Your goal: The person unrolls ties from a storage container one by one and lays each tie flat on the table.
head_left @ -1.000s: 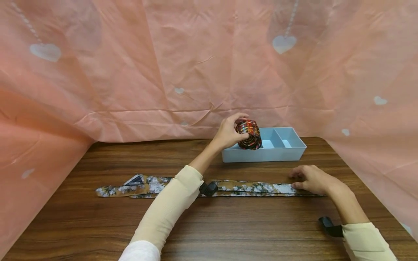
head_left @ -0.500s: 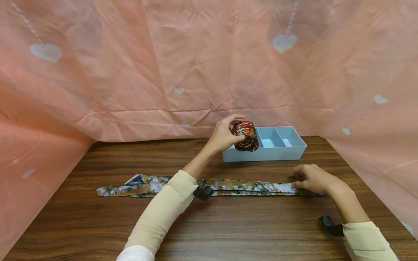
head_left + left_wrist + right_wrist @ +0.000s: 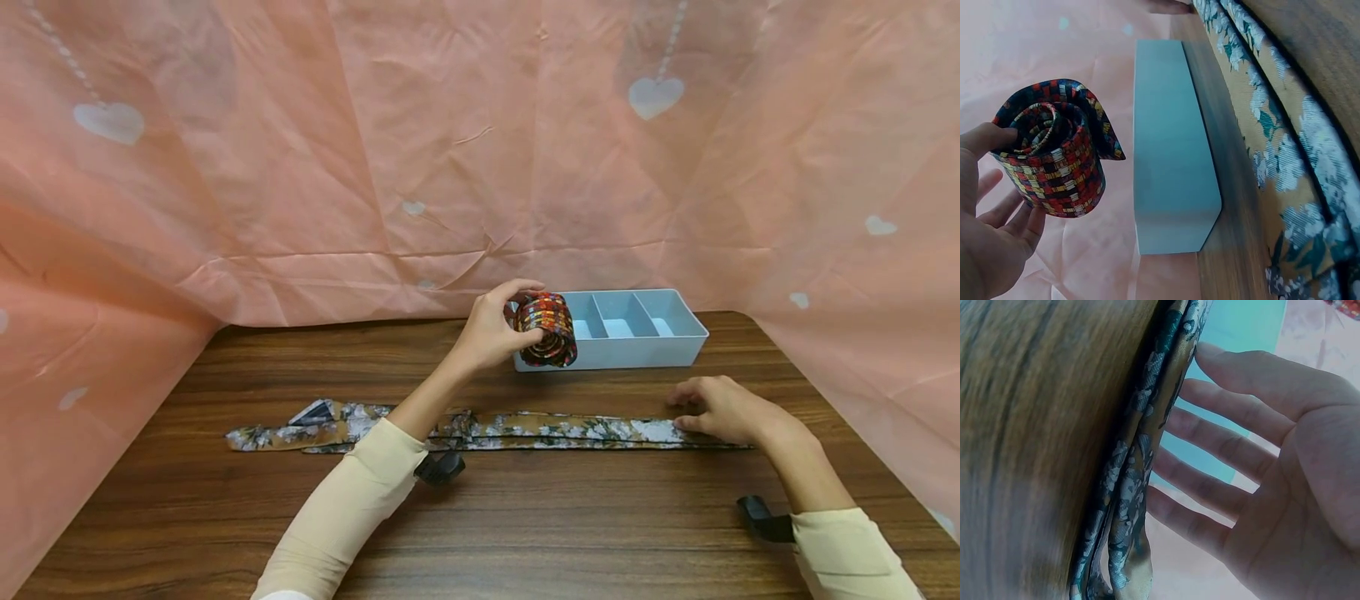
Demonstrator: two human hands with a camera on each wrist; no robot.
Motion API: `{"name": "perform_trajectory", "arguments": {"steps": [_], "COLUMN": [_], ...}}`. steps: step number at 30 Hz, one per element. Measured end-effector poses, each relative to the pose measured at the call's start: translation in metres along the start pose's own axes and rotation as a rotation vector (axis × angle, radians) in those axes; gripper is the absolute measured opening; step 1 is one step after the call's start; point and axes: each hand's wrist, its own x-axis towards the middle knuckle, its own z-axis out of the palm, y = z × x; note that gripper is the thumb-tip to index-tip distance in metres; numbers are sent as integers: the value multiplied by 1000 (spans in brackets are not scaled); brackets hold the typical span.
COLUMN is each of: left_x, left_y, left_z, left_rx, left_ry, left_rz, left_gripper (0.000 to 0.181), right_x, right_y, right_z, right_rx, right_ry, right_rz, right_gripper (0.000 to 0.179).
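A rolled-up necktie [image 3: 547, 317] with a red, yellow and black woven pattern is gripped by my left hand [image 3: 487, 332], thumb at the coil's near end. In the left wrist view the necktie roll [image 3: 1063, 178] shows its spiral, with a pointed end standing off the side. My left hand holds it in front of the left part of a light blue divided box [image 3: 622, 353]. A mustard floral necktie [image 3: 585, 430] lies folded lengthwise across the table. At its right end is my right hand [image 3: 723, 410], fingers loosely bent, thumb close to the fabric; contact is uncertain.
The box stands at the back of the wooden table [image 3: 570, 517], and its rightmost compartments show nothing inside. A pink curtain [image 3: 420, 150] with white hearts hangs behind and at both sides. Black wrist devices [image 3: 441, 468] sit on both forearms.
My left hand has moved left and slightly toward me with the rolled necktie, uncovering more of the box's compartments. My right hand has stayed by the floral necktie.
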Motion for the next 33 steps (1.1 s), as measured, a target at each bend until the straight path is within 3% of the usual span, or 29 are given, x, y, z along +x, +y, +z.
{"name": "perform_trajectory", "arguments": {"steps": [15, 33], "left_x": [-18, -53], "left_y": [3, 3], "left_z": [-5, -12], "left_rx": [-41, -45], "left_ry": [-11, -43], "left_rz": [24, -16], "left_gripper": [56, 58], "right_x": [0, 8], "right_y": [-4, -6], "right_z": [-2, 0], "right_rx": [20, 10], "right_ry": [-14, -23], "right_rz": [22, -11], "right_gripper": [32, 28]}}
